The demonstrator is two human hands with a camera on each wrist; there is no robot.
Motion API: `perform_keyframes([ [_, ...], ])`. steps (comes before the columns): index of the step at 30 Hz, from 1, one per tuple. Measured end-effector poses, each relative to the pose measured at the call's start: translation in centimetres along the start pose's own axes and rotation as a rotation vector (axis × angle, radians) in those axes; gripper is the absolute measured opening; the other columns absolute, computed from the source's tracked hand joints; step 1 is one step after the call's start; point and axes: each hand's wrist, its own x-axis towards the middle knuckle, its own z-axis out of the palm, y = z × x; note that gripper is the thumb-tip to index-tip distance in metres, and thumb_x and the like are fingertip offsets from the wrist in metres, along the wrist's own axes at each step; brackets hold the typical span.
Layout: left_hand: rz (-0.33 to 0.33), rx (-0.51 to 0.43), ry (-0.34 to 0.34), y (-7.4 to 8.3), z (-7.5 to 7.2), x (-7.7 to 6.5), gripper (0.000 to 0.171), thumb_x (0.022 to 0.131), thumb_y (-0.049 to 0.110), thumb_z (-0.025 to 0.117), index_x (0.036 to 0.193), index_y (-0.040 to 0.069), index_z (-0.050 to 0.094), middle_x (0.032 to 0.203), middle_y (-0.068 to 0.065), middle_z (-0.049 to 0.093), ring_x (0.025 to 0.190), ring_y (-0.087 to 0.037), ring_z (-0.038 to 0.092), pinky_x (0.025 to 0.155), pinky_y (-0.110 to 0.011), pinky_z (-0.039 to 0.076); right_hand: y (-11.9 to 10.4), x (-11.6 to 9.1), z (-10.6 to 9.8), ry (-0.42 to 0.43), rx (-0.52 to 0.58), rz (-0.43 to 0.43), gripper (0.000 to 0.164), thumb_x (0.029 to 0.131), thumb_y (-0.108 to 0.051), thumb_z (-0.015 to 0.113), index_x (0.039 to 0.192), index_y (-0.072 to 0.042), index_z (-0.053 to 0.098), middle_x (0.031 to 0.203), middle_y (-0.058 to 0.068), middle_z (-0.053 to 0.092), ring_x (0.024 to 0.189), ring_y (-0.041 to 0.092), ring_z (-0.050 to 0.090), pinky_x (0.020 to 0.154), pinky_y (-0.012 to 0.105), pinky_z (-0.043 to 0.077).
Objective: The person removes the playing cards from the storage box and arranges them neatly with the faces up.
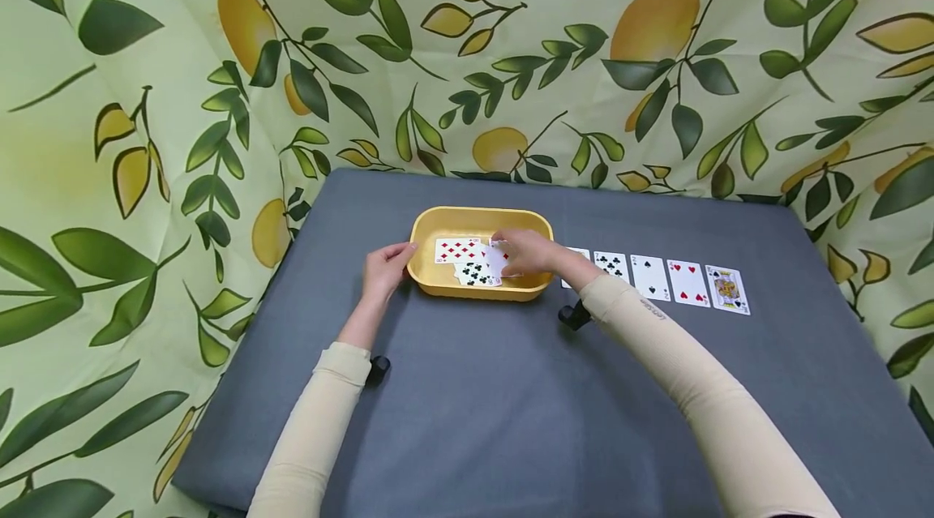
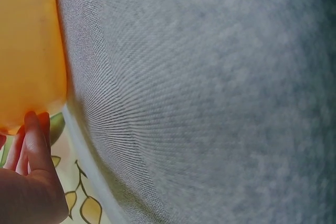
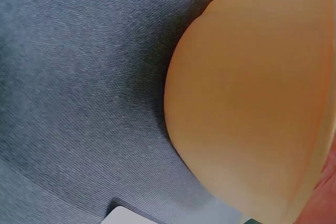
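Note:
A yellow plastic tray point(image 1: 477, 291) sits on the grey-covered table. My left hand point(image 1: 384, 269) pinches its left rim between thumb and fingers; in the left wrist view, the fingers point(image 2: 38, 142) meet the tray's edge. Inside lie several loose, overlapping playing cards, among them a red diamonds card point(image 1: 456, 250) and a black clubs card point(image 1: 477, 275). Reaching over the right rim, my right hand point(image 1: 527, 250) has its curled fingers on a playing card point(image 1: 495, 260) in the tray. In the right wrist view the tray's wall point(image 3: 247, 93) hides most of this hand.
Right of the tray, several face-up cards stand in a row, including a two of spades point(image 1: 650, 278), a two of hearts point(image 1: 687, 284) and a king point(image 1: 728, 289). My right forearm passes over the row's left end. A leaf-patterned curtain point(image 1: 467, 56) hangs behind the table.

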Motion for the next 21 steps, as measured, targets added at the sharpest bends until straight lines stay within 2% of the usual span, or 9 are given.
perform_keyframes([
  [6,0.005,0.014,-0.005,0.0,0.0,-0.1,0.039,0.091,0.029,0.071,0.117,0.0,0.069,0.113,-0.018,0.068,0.08,-0.013,0.062,0.064,-0.021,0.052,0.0,0.3,0.6,-0.042,-0.054,0.026,0.064,0.083,-0.015,0.078,0.136,0.001,0.048,0.126,0.015,0.057,0.107,0.026,0.05,0.1,0.04,0.039],
  [11,0.007,0.009,0.001,0.0,0.0,-0.1,0.038,0.091,0.028,0.071,0.117,0.0,0.07,0.112,-0.018,0.068,0.08,-0.014,0.063,0.064,-0.021,0.052,-0.1,0.6,1.4,-0.011,-0.077,-0.018,0.063,0.083,-0.017,0.077,0.136,0.0,0.049,0.127,0.013,0.058,0.107,0.025,0.051,0.1,0.039,0.04],
  [16,0.01,0.012,0.006,0.0,-0.1,-0.1,0.039,0.091,0.029,0.071,0.116,0.0,0.07,0.111,-0.018,0.069,0.08,-0.013,0.063,0.064,-0.021,0.052,-0.6,0.8,1.9,0.019,-0.067,-0.058,0.064,0.084,-0.018,0.076,0.138,0.001,0.047,0.134,0.015,0.054,0.117,0.026,0.051,0.104,0.04,0.037],
  [21,0.011,0.017,0.008,-0.1,0.0,-0.2,0.039,0.091,0.029,0.071,0.116,0.0,0.07,0.111,-0.018,0.069,0.077,-0.009,0.061,0.064,-0.019,0.051,-0.8,0.8,2.0,0.026,-0.06,-0.074,0.075,0.084,-0.022,0.078,0.143,0.003,0.039,0.142,0.019,0.047,0.13,0.031,0.043,0.111,0.041,0.03],
])
